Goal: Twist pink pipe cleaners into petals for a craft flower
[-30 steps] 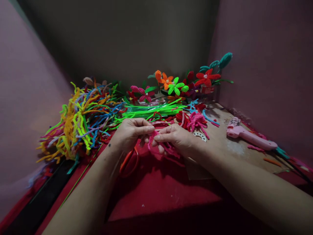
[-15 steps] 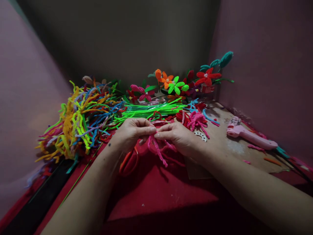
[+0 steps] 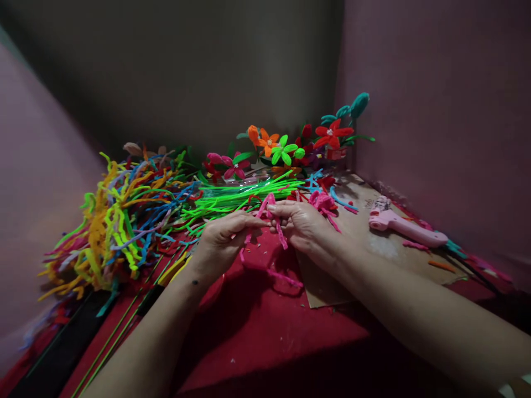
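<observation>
Pink fuzzy stems (image 3: 281,232) hang bent between my two hands, above the red table surface (image 3: 265,331). My right hand (image 3: 302,224) pinches them near their upper bend. From the left, my left hand (image 3: 228,237) meets it with closed fingers, the fingertips touching at the stems; pink ends show beside and below them. Another pink strand (image 3: 286,278) trails lower down, under the hands. Just behind the hands lies a bundle of bright green stems (image 3: 232,196).
A big heap of multicoloured stems (image 3: 120,221) fills the left. Fuzzy flowers (image 3: 284,150) stand at the back. On the right, a cardboard sheet (image 3: 377,243) carries a pink glue gun (image 3: 409,228). Pink stems (image 3: 322,203) lie near the right hand.
The view has shifted, so the surroundings appear further left. The pink stems now loop up above my right fingers, and my left hand has turned, with its fingers pointing more to the right.
</observation>
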The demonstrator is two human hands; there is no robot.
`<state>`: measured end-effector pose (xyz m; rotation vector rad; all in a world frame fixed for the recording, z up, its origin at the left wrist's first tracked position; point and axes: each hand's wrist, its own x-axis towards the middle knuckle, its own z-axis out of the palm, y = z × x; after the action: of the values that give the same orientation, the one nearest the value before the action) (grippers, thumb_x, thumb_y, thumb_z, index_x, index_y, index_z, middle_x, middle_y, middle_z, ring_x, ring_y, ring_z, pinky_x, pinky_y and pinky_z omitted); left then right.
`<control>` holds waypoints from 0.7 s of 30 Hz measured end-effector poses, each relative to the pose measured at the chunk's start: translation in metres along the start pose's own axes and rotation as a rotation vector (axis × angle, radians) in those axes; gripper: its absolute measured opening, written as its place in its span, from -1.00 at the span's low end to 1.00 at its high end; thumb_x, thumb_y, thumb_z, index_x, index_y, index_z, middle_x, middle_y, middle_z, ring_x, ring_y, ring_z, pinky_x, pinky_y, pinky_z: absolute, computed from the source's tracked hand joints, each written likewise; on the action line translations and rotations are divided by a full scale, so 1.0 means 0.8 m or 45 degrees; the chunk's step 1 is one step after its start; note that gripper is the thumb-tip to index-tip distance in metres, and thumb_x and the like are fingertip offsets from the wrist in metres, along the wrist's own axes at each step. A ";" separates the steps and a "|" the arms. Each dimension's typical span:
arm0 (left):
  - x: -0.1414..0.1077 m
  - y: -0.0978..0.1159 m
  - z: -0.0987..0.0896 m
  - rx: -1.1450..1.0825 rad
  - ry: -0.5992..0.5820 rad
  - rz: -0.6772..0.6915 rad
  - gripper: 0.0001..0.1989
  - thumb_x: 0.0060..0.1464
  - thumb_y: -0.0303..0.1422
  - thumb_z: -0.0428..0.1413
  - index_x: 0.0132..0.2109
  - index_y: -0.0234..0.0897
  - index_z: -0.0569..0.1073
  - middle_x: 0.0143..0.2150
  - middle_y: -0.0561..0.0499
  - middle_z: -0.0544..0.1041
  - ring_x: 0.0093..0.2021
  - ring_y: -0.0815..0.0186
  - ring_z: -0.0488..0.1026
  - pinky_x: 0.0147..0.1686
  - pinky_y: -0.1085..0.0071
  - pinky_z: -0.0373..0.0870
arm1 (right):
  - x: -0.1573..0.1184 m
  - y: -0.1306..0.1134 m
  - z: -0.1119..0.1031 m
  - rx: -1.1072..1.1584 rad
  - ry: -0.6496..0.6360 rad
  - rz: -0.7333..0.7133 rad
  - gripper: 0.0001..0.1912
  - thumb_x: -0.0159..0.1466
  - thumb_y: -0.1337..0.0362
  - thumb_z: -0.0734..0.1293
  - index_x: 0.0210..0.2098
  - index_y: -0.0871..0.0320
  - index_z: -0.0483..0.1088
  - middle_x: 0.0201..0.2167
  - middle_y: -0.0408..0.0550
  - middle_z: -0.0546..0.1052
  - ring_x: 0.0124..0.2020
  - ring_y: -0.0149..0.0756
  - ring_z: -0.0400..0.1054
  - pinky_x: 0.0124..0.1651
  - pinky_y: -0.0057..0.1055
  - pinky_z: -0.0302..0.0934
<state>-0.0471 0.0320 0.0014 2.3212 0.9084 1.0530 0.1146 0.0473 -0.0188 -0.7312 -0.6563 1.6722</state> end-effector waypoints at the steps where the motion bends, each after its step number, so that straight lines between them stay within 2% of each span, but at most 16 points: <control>1: -0.001 0.001 -0.001 0.084 0.011 0.056 -0.78 0.09 -0.48 0.00 -0.18 -0.26 0.52 -0.38 0.02 0.46 -0.41 0.43 0.38 -0.38 0.49 0.32 | 0.000 0.000 0.000 -0.003 0.014 0.008 -0.91 -0.08 0.53 0.31 -0.60 0.25 0.34 -0.63 -0.15 0.37 -0.60 -0.49 0.20 -0.48 -0.46 0.15; 4: -0.002 0.005 -0.004 0.305 0.056 0.177 -0.70 0.11 -0.51 -0.03 -0.05 -0.20 0.46 -0.29 0.01 0.41 -0.31 0.43 0.36 -0.33 0.50 0.32 | -0.001 0.001 0.000 -0.049 0.017 -0.018 -0.91 -0.11 0.54 0.30 -0.63 0.27 0.35 -0.67 -0.16 0.34 -0.64 -0.51 0.17 -0.51 -0.47 0.14; 6: -0.001 0.006 -0.006 0.371 0.098 0.222 -0.69 0.11 -0.50 -0.03 -0.04 -0.17 0.46 -0.28 0.01 0.36 -0.27 0.42 0.34 -0.32 0.51 0.32 | -0.002 0.002 0.000 -0.093 -0.025 -0.074 -0.92 -0.13 0.53 0.31 -0.66 0.27 0.34 -0.70 -0.17 0.32 -0.66 -0.52 0.15 -0.54 -0.47 0.11; 9: 0.001 0.009 -0.005 0.271 0.058 0.190 -0.72 0.12 -0.48 -0.03 -0.08 -0.17 0.48 -0.22 0.00 0.35 -0.26 0.42 0.34 -0.35 0.53 0.33 | -0.002 0.006 0.000 -0.194 -0.070 -0.172 -0.92 -0.15 0.50 0.32 -0.69 0.25 0.33 -0.73 -0.18 0.31 -0.69 -0.50 0.15 -0.57 -0.47 0.05; 11: 0.000 0.011 -0.003 0.151 0.037 0.107 -0.74 0.12 -0.47 -0.01 -0.10 -0.19 0.49 -0.24 0.01 0.40 -0.35 0.46 0.36 -0.40 0.54 0.32 | -0.001 0.009 0.000 -0.263 -0.082 -0.226 -0.93 -0.16 0.49 0.32 -0.68 0.25 0.35 -0.73 -0.17 0.33 -0.70 -0.49 0.16 -0.58 -0.46 0.04; 13: -0.001 0.012 0.000 -0.007 0.125 0.016 -0.76 0.06 -0.46 0.06 -0.11 -0.21 0.47 -0.36 0.07 0.43 -0.49 0.50 0.33 -0.47 0.55 0.31 | 0.000 0.013 -0.001 -0.312 -0.106 -0.246 -0.94 -0.17 0.50 0.30 -0.67 0.26 0.36 -0.73 -0.17 0.34 -0.70 -0.48 0.17 -0.58 -0.45 0.04; 16: -0.004 0.012 0.003 -0.178 0.289 -0.054 -0.83 -0.06 -0.45 0.16 -0.23 -0.24 0.48 -0.48 0.13 0.42 -0.57 0.50 0.31 -0.55 0.55 0.29 | 0.000 0.017 0.000 -0.387 -0.153 -0.236 -0.92 -0.18 0.51 0.29 -0.65 0.27 0.37 -0.73 -0.17 0.34 -0.71 -0.47 0.17 -0.59 -0.45 0.06; 19: -0.006 0.010 0.001 -0.077 0.285 -0.011 -0.97 -0.05 -0.42 0.16 -0.37 -0.25 0.49 -0.50 0.12 0.43 -0.53 0.47 0.32 -0.50 0.52 0.30 | -0.002 0.018 0.000 -0.390 -0.179 -0.189 -0.92 -0.19 0.51 0.29 -0.65 0.26 0.36 -0.71 -0.18 0.34 -0.70 -0.47 0.18 -0.60 -0.45 0.07; 21: -0.005 0.010 -0.002 0.014 0.223 0.065 -0.94 0.00 -0.41 0.12 -0.37 -0.26 0.50 -0.48 0.10 0.43 -0.47 0.44 0.35 -0.44 0.50 0.31 | -0.004 0.016 0.001 -0.340 -0.187 -0.144 -0.92 -0.20 0.51 0.29 -0.66 0.26 0.35 -0.71 -0.19 0.33 -0.69 -0.48 0.17 -0.61 -0.46 0.08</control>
<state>-0.0476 0.0241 0.0054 2.2995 0.9254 1.2921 0.1062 0.0411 -0.0272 -0.7482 -1.0206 1.5610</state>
